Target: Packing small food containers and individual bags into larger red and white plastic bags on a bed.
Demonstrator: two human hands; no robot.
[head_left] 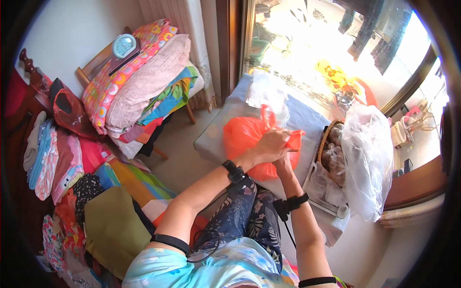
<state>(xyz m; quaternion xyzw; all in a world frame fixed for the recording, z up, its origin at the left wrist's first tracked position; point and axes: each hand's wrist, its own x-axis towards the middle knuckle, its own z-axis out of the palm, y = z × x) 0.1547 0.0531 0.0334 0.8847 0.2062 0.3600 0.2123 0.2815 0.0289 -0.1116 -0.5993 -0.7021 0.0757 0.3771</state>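
Hands meet over an orange plastic bag (245, 137) that lies on a small table covered with a grey cloth (211, 139), in front of the person's knees. The left hand (272, 144) is closed, its fingers curled around the gathered upper part of the bag, and it grips the plastic firmly. The right hand (284, 163) is just below and partly hidden behind the left one; it touches the same bag, but how far its fingers are closed I cannot tell. Both wrists carry black bands.

Just beside the bag, on the right, stands a woven basket (325, 139) with brown round things inside, and a big clear plastic bag (367, 158) covers part of it. Another clear bag (266, 93) lies behind the orange one. A pile of folded blankets (144, 77) rests on a chair at the left.
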